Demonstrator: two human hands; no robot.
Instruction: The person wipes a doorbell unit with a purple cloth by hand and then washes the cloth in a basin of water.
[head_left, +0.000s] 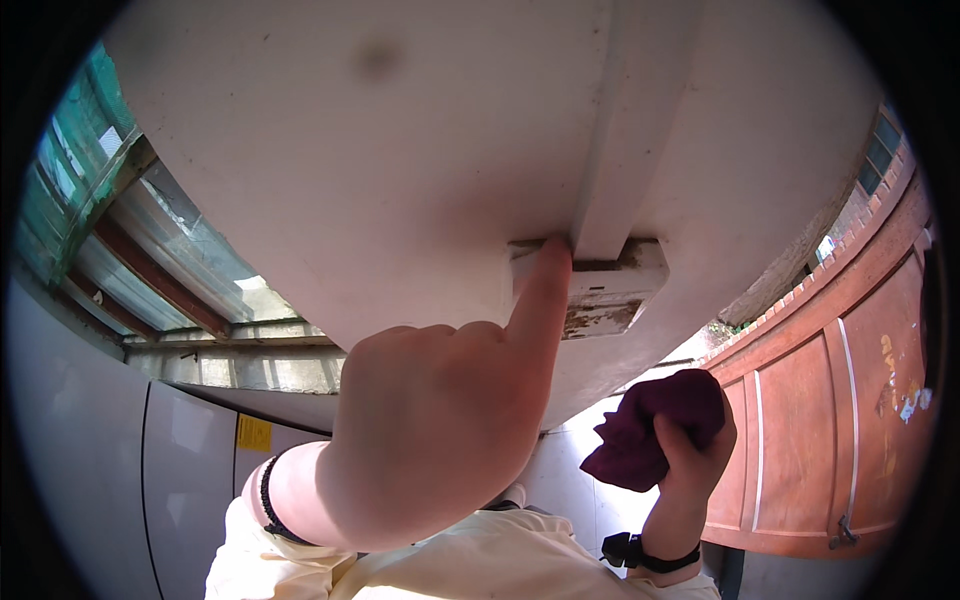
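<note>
My left hand (442, 420) reaches up to a white wall (375, 187), back towards me. Its index finger is stretched out and touches the top left of a white wall-mounted electrical box (589, 281). The other fingers are curled under and hidden, so I cannot see into the palm. Brown grime or wear marks the box's face and top edge. A white cable trunking (637, 135) runs along the wall to the box's top. Lower right, my right hand (694, 457) grips a bunched maroon cloth (652, 420), apart from the wall.
A reddish wooden door (802, 435) with a metal handle (845, 531) is on the right. At left are grey panels (187, 480), one bearing a yellow label (253, 433), below a window-like frame with reddish bars (157, 277). Pale tiled floor (559, 480) shows below the wall.
</note>
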